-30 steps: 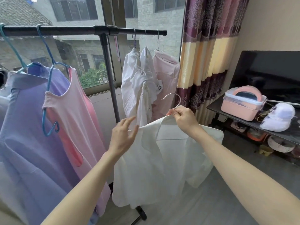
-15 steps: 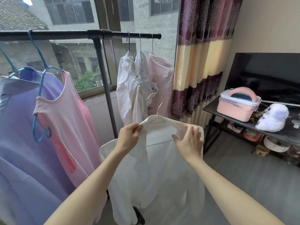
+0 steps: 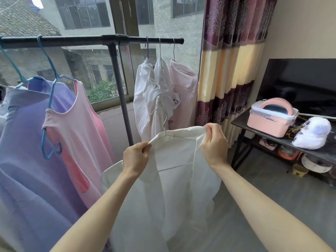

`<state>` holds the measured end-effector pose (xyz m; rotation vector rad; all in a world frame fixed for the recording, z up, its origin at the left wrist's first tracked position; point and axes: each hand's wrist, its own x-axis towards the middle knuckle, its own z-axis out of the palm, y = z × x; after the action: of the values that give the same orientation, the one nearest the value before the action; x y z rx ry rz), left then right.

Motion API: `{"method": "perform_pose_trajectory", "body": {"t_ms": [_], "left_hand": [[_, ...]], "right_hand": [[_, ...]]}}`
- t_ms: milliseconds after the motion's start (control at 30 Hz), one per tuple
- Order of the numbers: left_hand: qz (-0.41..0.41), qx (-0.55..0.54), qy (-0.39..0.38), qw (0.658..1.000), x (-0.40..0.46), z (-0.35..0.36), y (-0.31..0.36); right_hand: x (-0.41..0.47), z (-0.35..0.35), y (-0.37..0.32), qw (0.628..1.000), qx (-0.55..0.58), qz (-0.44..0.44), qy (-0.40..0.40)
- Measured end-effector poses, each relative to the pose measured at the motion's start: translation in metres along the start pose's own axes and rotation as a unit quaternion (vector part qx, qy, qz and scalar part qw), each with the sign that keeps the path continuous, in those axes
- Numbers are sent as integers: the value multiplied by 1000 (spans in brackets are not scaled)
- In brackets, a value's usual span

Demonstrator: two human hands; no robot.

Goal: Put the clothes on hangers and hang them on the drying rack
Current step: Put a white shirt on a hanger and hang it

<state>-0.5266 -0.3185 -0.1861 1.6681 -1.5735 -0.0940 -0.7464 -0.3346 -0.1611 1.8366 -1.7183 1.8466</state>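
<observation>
White cloth filled the centre of the view: a white shirt (image 3: pixel 174 179) sat on a thin metal hanger (image 3: pixel 164 128) and was held up in front of the drying rack (image 3: pixel 91 40), below its bar. Left hand (image 3: pixel 135 158) pinched the collar edge at one shoulder, fingers curled on the fabric; right hand (image 3: pixel 215 142) gripped the bunched collar at the other shoulder in the same way. Neither hand held the hanger hook, which stood free above the collar, apart from the bar. On the bar hung a lilac garment (image 3: pixel 31 142) and a pink dress (image 3: pixel 80 128) on blue hangers to the left of the upright, and three pale garments (image 3: pixel 161 95) crowded near the bar's right end. A pink box (image 3: pixel 271 119) rested on the dark table (image 3: pixel 240 120) to the right.

Step in hand, as judged: seating and squaring the shirt's shoulders on the hanger. The next move would call for one hand to take the hook, lift it over the bar, and settle it in the open stretch between the upright and the three pale garments, keeping the shirt from sliding off.
</observation>
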Motion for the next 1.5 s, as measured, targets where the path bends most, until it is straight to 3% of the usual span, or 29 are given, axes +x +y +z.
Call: {"method": "perform_pose_trajectory", "body": {"t_ms": [133, 233, 300, 367, 433, 500, 700, 933, 1133, 1233, 1367, 1500], "left_hand": [[17, -12, 29, 999, 6, -6, -2], [-19, -70, 46, 996, 13, -15, -5], [-36, -106, 37, 993, 16, -20, -5], [-41, -139, 29, 989, 19, -25, -5], [-35, -156, 20, 987, 22, -29, -4], [-30, -171, 8, 985, 25, -34, -4], [-28, -210, 1, 977, 30, -46, -2], [-36, -220, 31, 974, 38, -58, -16], [-32, -214, 18, 976, 33, -56, -15], [-38, -222, -3, 974, 33, -55, -15], [-36, -224, -52, 973, 28, -44, -8], [-35, -229, -95, 968, 25, -37, -6]], "right_hand": [[-6, -3, 12, 996, -3, -47, -80], [-24, -4, 29, 961, 5, -31, -276], [-35, -4, 33, 924, 39, 52, -377], [-36, -2, 33, 934, 69, 116, -330], [-27, -2, 33, 972, 21, 128, -197], [-11, -6, 33, 982, -20, 155, -109], [12, -1, 43, 956, -40, 232, -177], [19, 3, 49, 952, -7, 299, -62], [17, 2, 64, 891, 26, 453, -4], [9, 7, 54, 926, 18, 377, 23], [2, 20, 17, 990, 4, 141, 5], [1, 27, -16, 992, -16, -88, -87]]}}
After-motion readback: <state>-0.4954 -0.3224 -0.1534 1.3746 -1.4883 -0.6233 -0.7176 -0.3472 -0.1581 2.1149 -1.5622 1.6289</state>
